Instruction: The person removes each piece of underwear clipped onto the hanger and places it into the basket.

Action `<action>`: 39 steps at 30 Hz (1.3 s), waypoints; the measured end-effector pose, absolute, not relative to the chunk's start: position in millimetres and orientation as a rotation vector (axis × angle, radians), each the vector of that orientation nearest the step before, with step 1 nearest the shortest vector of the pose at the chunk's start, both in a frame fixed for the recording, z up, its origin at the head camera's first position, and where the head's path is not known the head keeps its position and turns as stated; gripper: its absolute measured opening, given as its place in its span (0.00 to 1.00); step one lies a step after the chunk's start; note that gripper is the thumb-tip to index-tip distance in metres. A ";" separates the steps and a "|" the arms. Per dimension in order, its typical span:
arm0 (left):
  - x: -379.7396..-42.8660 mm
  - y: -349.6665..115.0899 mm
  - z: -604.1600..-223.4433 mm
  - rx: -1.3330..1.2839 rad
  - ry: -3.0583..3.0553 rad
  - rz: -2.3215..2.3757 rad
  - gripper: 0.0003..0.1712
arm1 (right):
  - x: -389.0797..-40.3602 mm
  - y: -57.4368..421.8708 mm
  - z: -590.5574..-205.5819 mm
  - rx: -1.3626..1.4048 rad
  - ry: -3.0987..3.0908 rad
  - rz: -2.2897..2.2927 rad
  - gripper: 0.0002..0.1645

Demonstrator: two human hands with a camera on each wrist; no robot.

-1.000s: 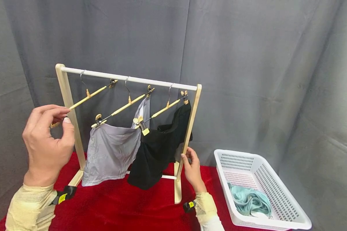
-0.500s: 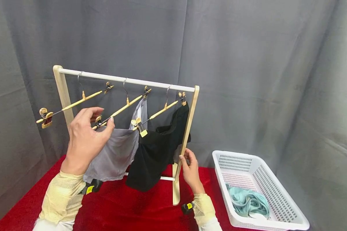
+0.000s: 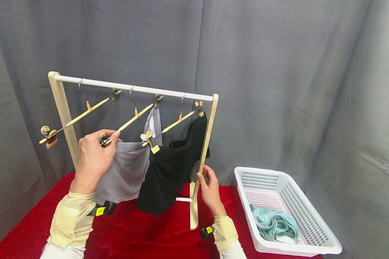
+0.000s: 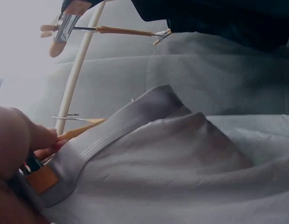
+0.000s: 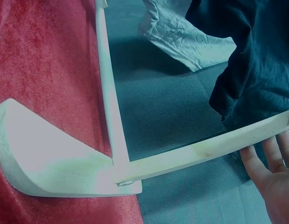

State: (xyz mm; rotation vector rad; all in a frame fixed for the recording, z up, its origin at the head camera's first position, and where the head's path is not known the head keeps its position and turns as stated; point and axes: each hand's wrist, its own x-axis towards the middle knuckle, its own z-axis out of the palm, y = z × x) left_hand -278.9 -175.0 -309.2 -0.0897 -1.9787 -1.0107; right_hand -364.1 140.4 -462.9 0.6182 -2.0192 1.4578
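My left hand (image 3: 95, 154) pinches the front end of the middle clip hanger (image 3: 136, 114), next to its clip. From this hanger hangs a grey garment (image 4: 182, 168), its waistband close by my fingers in the left wrist view. My right hand (image 3: 211, 190) grips the right post (image 3: 208, 133) of a small wooden clothes rack, thumb in front and fingers behind. Beside that post a black garment (image 3: 168, 172) hangs from the right clip hanger (image 3: 179, 121). The left clip hanger (image 3: 89, 109) carries no garment, and its front clip sticks out toward me.
A white plastic basket (image 3: 246, 207) stands right of the rack with a crumpled teal garment (image 3: 273, 223) inside. Red cloth (image 3: 142, 233) covers the table. Grey curtain (image 3: 262, 90) hangs behind and at both sides. The rack's wooden foot (image 5: 56, 163) rests on the red cloth.
My left hand has left the front end of the left hanger, moved right and taken hold of the middle hanger. My right hand keeps its grip on the post.
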 end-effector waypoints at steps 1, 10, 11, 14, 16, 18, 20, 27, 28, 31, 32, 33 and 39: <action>-278.9 -175.0 -309.5 -0.085 -1.976 -1.022 0.15 | -363.9 140.4 -462.6 0.618 -2.021 1.458 0.21; -280.2 -175.7 -310.1 -0.058 -1.949 -1.054 0.15 | -363.5 141.5 -462.6 0.610 -2.042 1.472 0.21; -280.6 -176.2 -310.4 -0.056 -1.946 -1.053 0.14 | -363.8 141.5 -462.8 0.614 -2.040 1.471 0.21; -281.6 -177.6 -310.7 -0.059 -1.924 -1.047 0.14 | -364.9 141.7 -463.1 0.619 -2.033 1.465 0.21; -281.8 -178.4 -310.6 -0.069 -1.904 -1.049 0.14 | -365.2 141.7 -463.2 0.621 -2.030 1.465 0.21; -281.8 -179.1 -310.2 -0.084 -1.876 -1.053 0.14 | -365.3 141.8 -463.0 0.620 -2.028 1.466 0.21; -281.4 -179.6 -309.7 -0.099 -1.849 -1.059 0.14 | -365.3 141.7 -463.3 0.620 -2.028 1.464 0.21; -274.1 -180.7 -309.7 -0.098 -1.785 -1.067 0.14 | -364.7 142.0 -463.9 0.611 -2.040 1.464 0.21; -272.6 -180.8 -310.5 -0.089 -1.779 -1.070 0.14 | -364.5 142.2 -463.8 0.608 -2.045 1.465 0.22; -266.7 -181.9 -315.5 -0.057 -1.757 -1.094 0.13 | -364.6 142.7 -463.5 0.612 -2.045 1.477 0.22; -264.6 -182.6 -318.1 -0.043 -1.747 -1.102 0.13 | -364.7 142.8 -463.3 0.612 -2.044 1.477 0.22; -262.4 -183.3 -321.0 -0.029 -1.739 -1.108 0.13 | -364.9 142.8 -463.2 0.615 -2.042 1.476 0.22; -247.6 -191.1 -340.2 0.050 -1.725 -1.130 0.10 | -365.5 141.6 -463.1 0.630 -2.028 1.453 0.21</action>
